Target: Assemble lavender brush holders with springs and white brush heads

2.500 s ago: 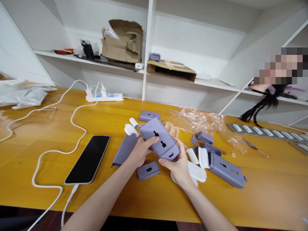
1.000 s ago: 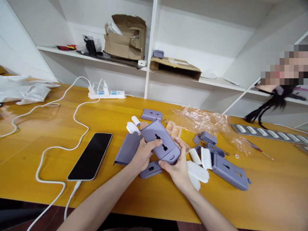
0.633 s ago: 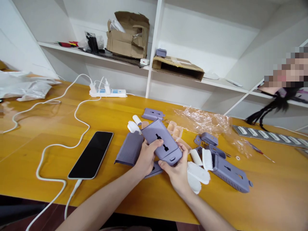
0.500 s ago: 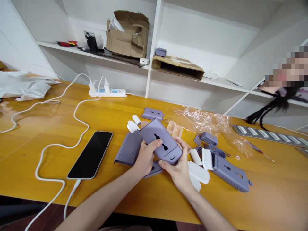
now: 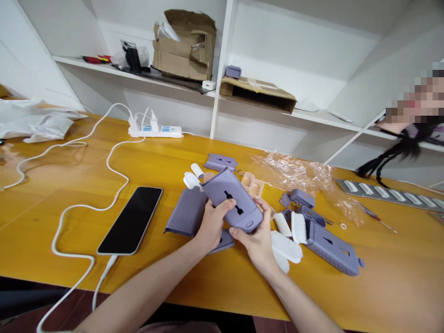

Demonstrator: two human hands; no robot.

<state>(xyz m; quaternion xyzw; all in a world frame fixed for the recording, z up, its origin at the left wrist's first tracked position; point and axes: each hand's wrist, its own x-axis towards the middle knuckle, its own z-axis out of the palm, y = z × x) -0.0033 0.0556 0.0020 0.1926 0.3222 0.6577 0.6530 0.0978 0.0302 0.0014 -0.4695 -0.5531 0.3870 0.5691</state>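
Observation:
A purple plastic case (image 5: 239,196) with a dark slot in its face is held tilted above the table between both hands. My left hand (image 5: 212,223) is closed on its left side, thumb lying over the slot. My right hand (image 5: 257,238) grips the lower right end, near a small oval button. Underneath, a flat purple part (image 5: 222,241) is partly hidden. A ribbed purple cover (image 5: 187,210) lies to the left. To the right are a white brush (image 5: 298,227), a white roller (image 5: 282,225), white oval pads (image 5: 287,247) and a perforated purple case (image 5: 335,249).
A phone (image 5: 132,221) charges on the left by a white cable (image 5: 65,212) from a power strip (image 5: 156,132). Behind lie peach trays (image 5: 256,187), clear plastic wrap (image 5: 294,171) and another purple case (image 5: 221,162). A screwdriver (image 5: 373,213) is at right; another person's head shows beyond.
The case in my hands has tilted very slightly, and the button end looks a little different. Both hands keep nearly the same grip, and the view has shifted slightly.

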